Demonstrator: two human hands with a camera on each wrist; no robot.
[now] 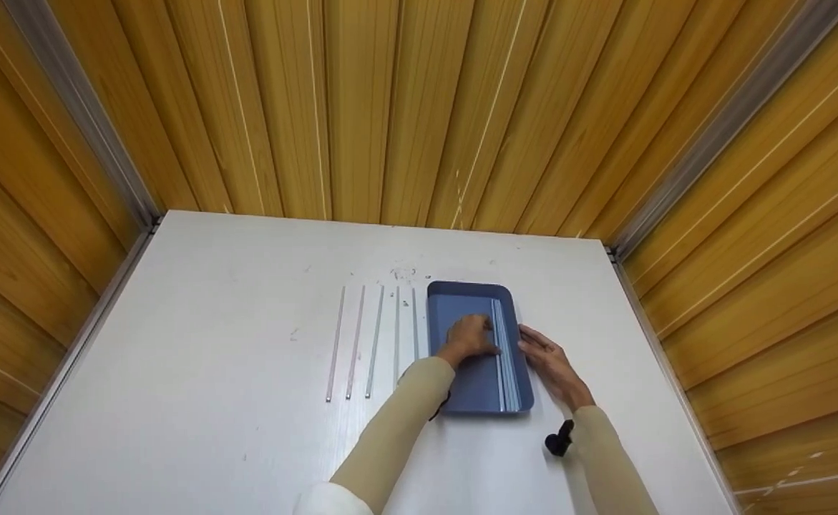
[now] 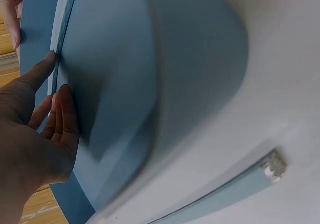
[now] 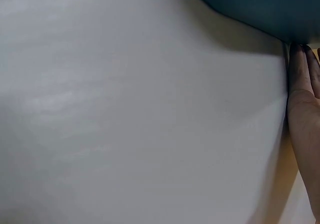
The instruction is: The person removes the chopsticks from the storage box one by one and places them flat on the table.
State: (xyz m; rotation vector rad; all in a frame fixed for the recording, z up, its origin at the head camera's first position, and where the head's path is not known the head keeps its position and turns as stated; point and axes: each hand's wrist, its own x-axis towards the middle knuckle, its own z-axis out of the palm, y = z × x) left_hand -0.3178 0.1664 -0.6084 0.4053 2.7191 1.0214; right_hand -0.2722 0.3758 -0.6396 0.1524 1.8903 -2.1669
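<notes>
A blue rectangular tray (image 1: 461,386) lies on the white table, with several thin pale-blue strips (image 1: 508,365) lengthwise along its right side. My left hand (image 1: 469,336) reaches into the tray and pinches the nearest strip (image 2: 62,28) between thumb and fingers; how far its fingers go round is partly hidden. My right hand (image 1: 551,361) rests against the tray's outer right wall, its fingers (image 3: 299,68) straight and touching it. Left of the tray lie several separate thin strips (image 1: 376,343) side by side, pinkish on the left and pale blue or grey nearer the tray.
The white table (image 1: 197,343) bears small dark marks, some beyond the strips. Wood-patterned panels (image 1: 361,107) stand behind and at both sides, with metal posts (image 1: 89,107) at the corners. A small black object (image 1: 559,438) is beside the right wrist.
</notes>
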